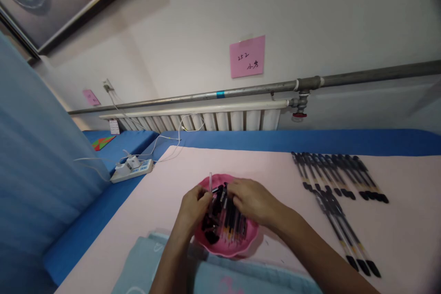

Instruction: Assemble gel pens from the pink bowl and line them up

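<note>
A pink bowl with a wavy rim [230, 253] stands before me, holding a jumble of pen parts: slim dark refills [234, 223], black caps [211, 237] and clear pieces. At its left side my left hand [193, 207] is closed, thumb against fingers, on a clear pen barrel [210, 181] that sticks upward. My right hand [253, 200] reaches over the bowl's right side. Its fingers are bent together at the upper ends of the parts; what they grip is hidden. To the right lie assembled black-capped pens, in a slanting row [332, 177] and a small nearer group [346, 234].
Pale pink sheeting [165, 193] covers the blue surface. A light-blue towel [255, 280] lies in front of the bowl. At left are a power strip [132, 172] with cables and a blue curtain [41, 170]. A radiator [237, 119] and pipe run along the wall.
</note>
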{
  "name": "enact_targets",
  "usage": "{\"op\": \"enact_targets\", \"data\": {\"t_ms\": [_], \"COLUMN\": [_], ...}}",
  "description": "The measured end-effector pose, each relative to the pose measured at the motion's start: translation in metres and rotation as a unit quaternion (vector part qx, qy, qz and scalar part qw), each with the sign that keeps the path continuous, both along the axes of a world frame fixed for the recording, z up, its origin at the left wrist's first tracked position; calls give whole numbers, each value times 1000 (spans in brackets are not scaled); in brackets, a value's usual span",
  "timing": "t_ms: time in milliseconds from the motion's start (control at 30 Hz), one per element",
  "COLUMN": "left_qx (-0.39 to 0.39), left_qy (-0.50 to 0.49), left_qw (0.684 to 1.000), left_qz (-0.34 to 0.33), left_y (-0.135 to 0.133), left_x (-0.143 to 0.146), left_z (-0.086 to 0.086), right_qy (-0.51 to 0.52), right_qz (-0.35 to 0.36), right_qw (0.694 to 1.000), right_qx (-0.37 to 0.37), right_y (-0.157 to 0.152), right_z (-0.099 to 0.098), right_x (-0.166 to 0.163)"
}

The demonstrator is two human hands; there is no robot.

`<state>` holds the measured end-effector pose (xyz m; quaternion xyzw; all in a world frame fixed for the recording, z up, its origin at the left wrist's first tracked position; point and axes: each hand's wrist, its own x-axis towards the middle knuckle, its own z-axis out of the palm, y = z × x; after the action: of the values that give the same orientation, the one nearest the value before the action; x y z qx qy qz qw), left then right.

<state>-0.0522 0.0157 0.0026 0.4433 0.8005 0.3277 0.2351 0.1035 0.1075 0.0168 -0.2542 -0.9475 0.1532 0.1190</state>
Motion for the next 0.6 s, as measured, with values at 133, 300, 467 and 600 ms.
{"op": "enact_targets", "data": {"t_ms": [133,300,467,600], "left_qx": [16,22,24,30], "left_qy": [-21,-31,-35,-53], "left_qw": [1000,999,999,998], "left_qz": [6,7,14,20], "left_y": [0,1,1,2], "left_x": [-2,-1,0,1], "left_z": [-3,-3,-1,-1], "right_qy": [-42,-57,-51,-36], "right_qz": [77,74,71,78], "right_qw": [996,995,996,996], "right_qx": [18,22,12,-2], "right_y": [-18,-25,-22,-21], "right_z": [-6,-13,-16,-17], "right_x": [-7,-13,-15,-14]}}
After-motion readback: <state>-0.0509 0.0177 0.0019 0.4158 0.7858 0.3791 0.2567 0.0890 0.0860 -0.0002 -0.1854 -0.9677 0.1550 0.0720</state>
